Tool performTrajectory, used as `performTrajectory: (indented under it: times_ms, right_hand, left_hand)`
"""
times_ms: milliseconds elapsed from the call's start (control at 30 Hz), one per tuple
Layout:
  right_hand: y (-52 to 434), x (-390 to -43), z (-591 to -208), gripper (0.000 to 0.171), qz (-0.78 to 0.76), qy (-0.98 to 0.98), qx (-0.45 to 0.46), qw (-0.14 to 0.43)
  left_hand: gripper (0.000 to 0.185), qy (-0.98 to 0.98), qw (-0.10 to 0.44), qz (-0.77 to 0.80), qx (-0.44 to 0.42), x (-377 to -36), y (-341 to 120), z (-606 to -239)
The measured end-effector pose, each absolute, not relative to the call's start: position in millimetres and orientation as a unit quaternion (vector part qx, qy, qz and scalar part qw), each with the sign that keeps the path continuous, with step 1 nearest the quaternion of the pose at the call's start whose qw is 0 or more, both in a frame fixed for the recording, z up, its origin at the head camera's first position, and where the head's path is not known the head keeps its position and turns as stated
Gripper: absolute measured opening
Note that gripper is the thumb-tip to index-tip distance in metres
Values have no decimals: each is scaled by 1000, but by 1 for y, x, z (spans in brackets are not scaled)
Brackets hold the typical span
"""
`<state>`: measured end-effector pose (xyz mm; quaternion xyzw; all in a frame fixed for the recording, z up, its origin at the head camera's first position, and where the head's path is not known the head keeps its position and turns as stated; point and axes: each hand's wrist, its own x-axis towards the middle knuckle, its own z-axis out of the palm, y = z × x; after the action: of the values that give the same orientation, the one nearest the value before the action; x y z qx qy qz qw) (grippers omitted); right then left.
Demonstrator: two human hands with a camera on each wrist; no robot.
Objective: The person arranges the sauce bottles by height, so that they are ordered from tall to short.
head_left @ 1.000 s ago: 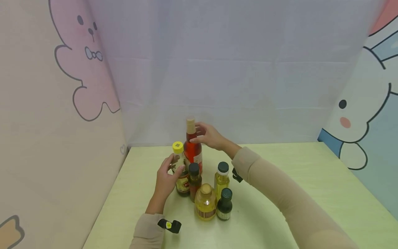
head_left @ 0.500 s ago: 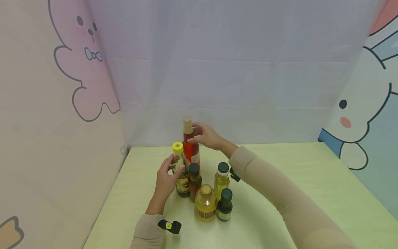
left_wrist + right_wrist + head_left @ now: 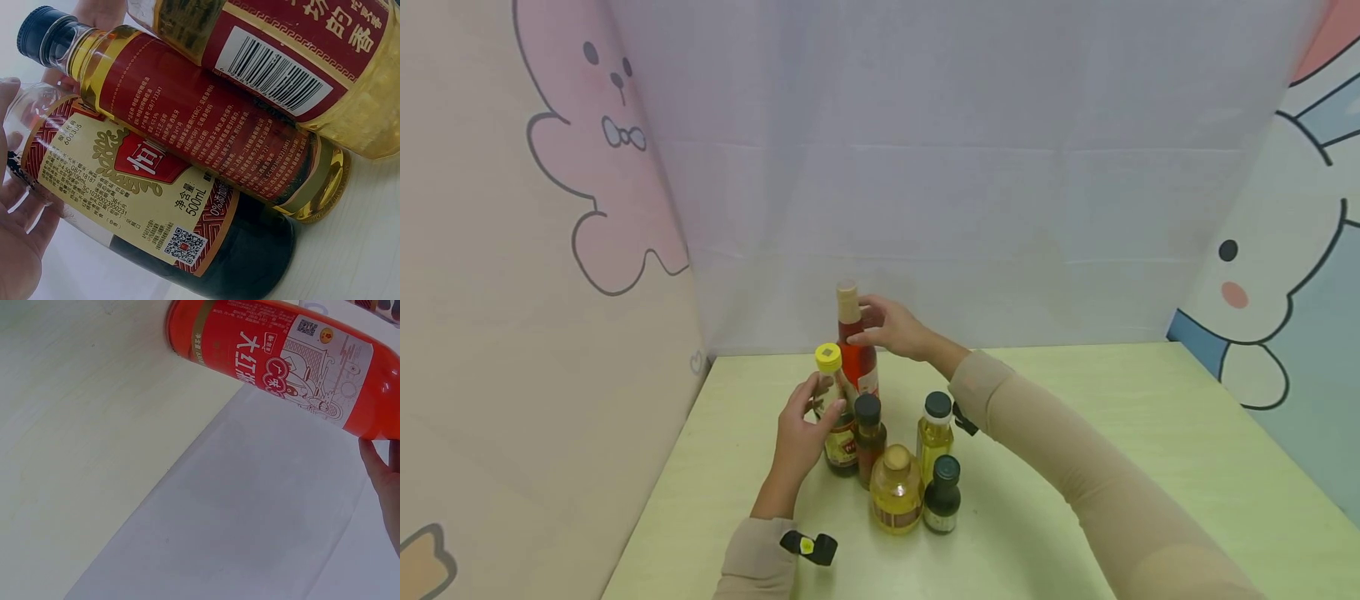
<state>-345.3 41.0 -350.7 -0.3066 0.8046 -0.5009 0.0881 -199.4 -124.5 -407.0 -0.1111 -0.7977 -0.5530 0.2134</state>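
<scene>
My left hand [image 3: 801,429] curls round the upper part of a yellow-capped vinegar bottle [image 3: 842,448]. This bottle has a cream-and-red label [image 3: 147,159] and dark liquid low inside. Behind it stands a taller bottle of red vinegar [image 3: 859,360] with a cream-coloured top. The fingers and thumb of my right hand [image 3: 898,329] grip its neck from the right. Its red label [image 3: 269,359] shows in the right wrist view, where little of the right hand [image 3: 389,487] is visible. The lower part of the red bottle is hidden by the front bottles in the head view.
Close in front stand a black-capped bottle [image 3: 871,446], a round yellow oil bottle [image 3: 897,500], a small dark green-capped bottle [image 3: 942,500] and a white-collared oil bottle [image 3: 934,437]. All are on the pale table [image 3: 1075,417]. A white cloth [image 3: 962,208] hangs behind.
The red vinegar bottle and my right hand have shifted a little to the left, closer behind the yellow-capped bottle. My left hand has stayed in place.
</scene>
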Motion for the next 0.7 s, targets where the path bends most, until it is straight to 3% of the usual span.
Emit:
performTrajectory:
  times_ms: [400,700]
  right_hand:
    - [36,-348,-349,56,-489,806,-319,94]
    - [35,-347,-352,55,-492,809,-308,89]
  left_hand:
    - [42,-798,213,-552,-115,-200,-126,-407]
    - [45,-796,208,-558,-107,-220,-136,-438]
